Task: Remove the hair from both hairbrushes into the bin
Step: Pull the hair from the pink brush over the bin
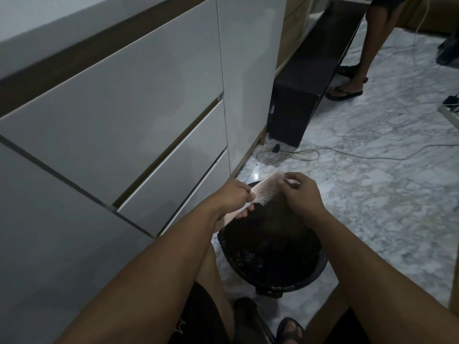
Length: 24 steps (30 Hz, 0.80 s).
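A pale pink hairbrush [267, 188] is held above a round black bin [273, 254] on the floor. My left hand [234, 196] grips its handle, with the bristles turned toward the right and down. My right hand [301, 193] pinches at the bristles near the brush's far tip, fingers closed there; any hair between them is too fine to make out. The bin's inside is dark, with dim contents. A dark object [246, 309] lies on the floor by my feet; whether it is the second brush I cannot tell.
White drawer fronts [119, 120] rise on the left. A dark low cabinet [305, 90] stands beyond the bin, and cables [310, 152] trail over the marble floor. Another person's legs in sandals [352, 80] are at the upper right. My own sandalled foot [290, 328] is at the bottom.
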Tool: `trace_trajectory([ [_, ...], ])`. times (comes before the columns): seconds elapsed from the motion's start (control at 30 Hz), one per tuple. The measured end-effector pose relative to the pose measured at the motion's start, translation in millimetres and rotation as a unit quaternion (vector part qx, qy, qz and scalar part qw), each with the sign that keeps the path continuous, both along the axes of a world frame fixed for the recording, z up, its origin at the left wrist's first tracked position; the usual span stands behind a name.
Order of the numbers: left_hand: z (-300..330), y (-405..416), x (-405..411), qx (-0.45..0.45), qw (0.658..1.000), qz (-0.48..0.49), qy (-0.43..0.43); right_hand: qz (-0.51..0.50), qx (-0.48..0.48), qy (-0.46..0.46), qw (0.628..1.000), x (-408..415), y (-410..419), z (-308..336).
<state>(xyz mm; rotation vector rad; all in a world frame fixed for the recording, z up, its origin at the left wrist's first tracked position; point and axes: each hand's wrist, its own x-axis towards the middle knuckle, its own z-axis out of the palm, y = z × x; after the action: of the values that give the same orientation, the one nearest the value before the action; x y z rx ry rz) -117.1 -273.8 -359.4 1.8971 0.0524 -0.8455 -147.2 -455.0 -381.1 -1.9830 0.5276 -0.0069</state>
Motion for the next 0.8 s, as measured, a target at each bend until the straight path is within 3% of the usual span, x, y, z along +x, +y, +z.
trace_trajectory([
  [0.4, -1, -3, 1, -0.004, 0.999, 0.021, -0.026, 0.062, -0.035, 0.046, 0.996, -1, -3, 4],
  [0.53, -2, -3, 3, -0.007, 0.999, 0.029, -0.039, 0.145, 0.024, 0.071, 0.987, -8, 11, 14],
  [0.8, -6, 2, 6, 0.038, 0.995, 0.065, -0.06, 0.257, 0.025, 0.074, 0.963, -11, 6, 20],
])
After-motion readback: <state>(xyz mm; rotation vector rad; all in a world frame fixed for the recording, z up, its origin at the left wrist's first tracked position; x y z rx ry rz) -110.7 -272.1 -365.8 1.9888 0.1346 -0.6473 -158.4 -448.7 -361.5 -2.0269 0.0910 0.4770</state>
